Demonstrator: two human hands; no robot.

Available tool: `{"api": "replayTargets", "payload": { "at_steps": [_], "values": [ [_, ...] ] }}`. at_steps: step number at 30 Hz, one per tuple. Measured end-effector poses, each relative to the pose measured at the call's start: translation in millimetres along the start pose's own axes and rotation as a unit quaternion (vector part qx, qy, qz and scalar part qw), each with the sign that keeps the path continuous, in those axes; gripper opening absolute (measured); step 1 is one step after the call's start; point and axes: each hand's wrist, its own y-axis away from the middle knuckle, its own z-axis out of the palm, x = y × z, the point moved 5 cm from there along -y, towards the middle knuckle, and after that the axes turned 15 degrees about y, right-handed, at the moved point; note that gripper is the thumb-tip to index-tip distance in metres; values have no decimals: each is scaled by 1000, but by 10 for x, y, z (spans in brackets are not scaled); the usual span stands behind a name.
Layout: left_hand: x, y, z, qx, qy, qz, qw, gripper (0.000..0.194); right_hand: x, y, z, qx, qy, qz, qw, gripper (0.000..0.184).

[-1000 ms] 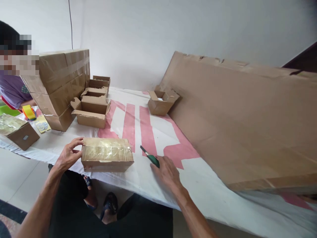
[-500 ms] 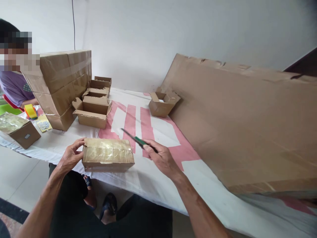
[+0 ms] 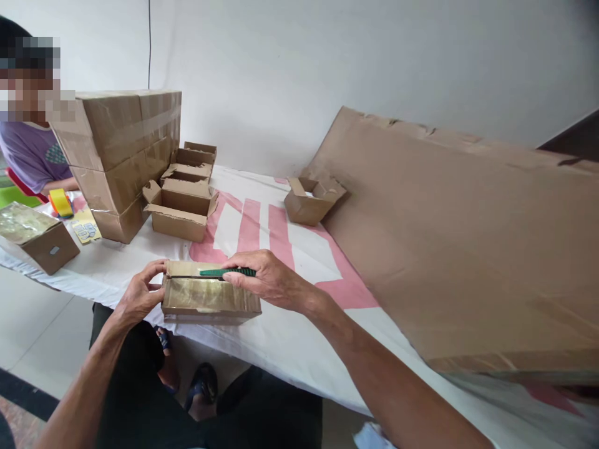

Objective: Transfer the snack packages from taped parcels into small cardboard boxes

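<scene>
A small taped cardboard box [image 3: 210, 296] lies near the table's front edge, with clear shiny tape over its top. At its left end my left hand [image 3: 143, 290] grips the corner between thumb and fingers. Above the box's top is my right hand [image 3: 262, 277], closed round a green-handled utility knife [image 3: 213, 272]. The knife's dark blade points left and lies along the top seam; I cannot tell how deep it sits.
Open cardboard boxes [image 3: 180, 215] stand beyond, beside a stack of taped boxes [image 3: 119, 156]. Another open box [image 3: 309, 202] touches a large leaning cardboard sheet [image 3: 458, 249]. At left are a taped box [image 3: 49, 252], a tape roll [image 3: 60, 202] and a seated person [image 3: 35, 153].
My right hand has moved left and brought the knife from beside the box down onto its top seam. My left hand keeps its grip on the left end.
</scene>
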Motion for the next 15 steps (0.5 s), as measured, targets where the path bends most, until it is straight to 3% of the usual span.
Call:
{"api": "replayTargets", "payload": {
  "at_steps": [8,15],
  "values": [
    [-61,-22,-35,0,-45,10,999,38,-143,-118,-61,-38,89,-4,995,21],
    [-34,-45,-48,1,-64,18,998,38,-241,-301,-91,-79,239,-13,968,28]
  ]
}}
